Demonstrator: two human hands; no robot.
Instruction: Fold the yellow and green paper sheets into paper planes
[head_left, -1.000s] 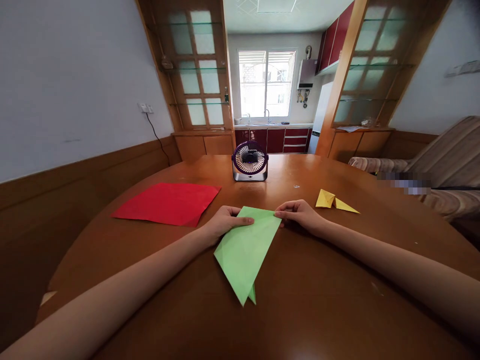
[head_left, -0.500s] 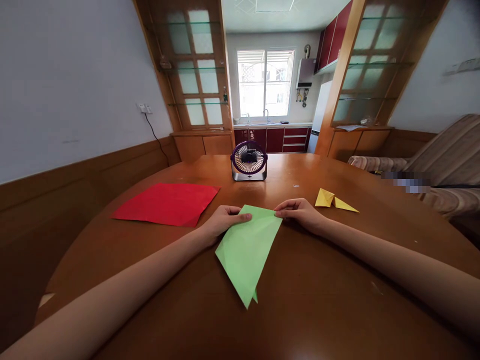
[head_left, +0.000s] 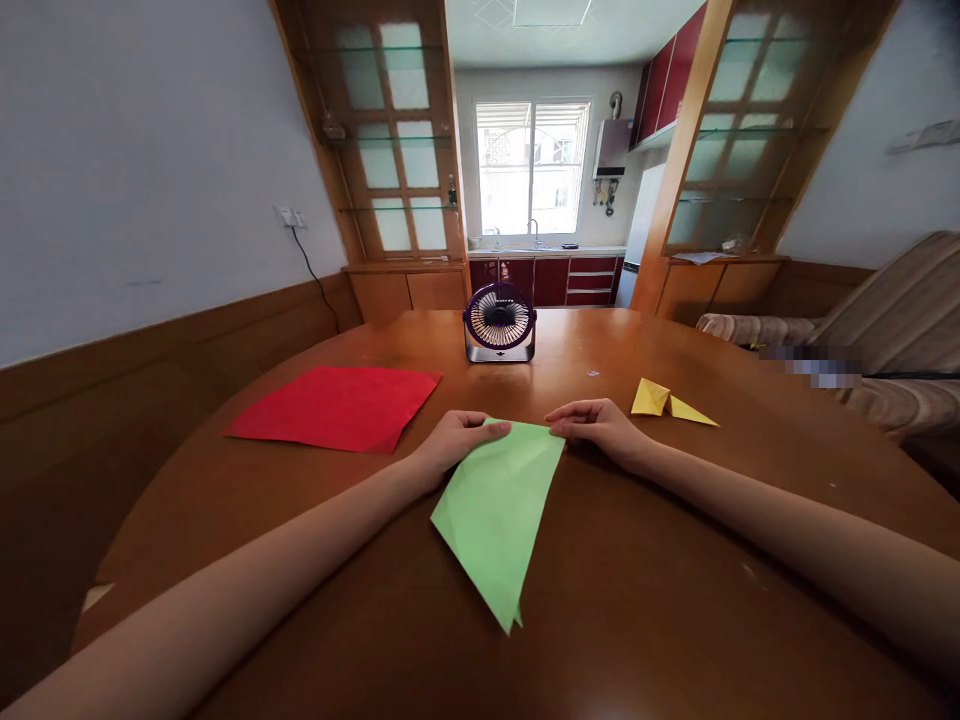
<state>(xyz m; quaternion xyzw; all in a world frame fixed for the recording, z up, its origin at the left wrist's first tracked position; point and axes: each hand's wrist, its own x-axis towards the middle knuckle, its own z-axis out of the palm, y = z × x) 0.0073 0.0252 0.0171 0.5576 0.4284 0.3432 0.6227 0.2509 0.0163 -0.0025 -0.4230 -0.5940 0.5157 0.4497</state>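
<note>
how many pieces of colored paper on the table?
3. The red sheet lies flat at the left. The green folded paper is in the middle, under the left hand and right hand. The yellow folded piece sits at the right. None seem hidden.

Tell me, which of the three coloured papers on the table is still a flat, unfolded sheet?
The red paper, lying flat at the left. The green paper is folded to a point, and the yellow paper is a small folded shape.

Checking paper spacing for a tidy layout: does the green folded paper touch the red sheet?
Apart. The head view shows bare table between green folded paper and red sheet.
</note>
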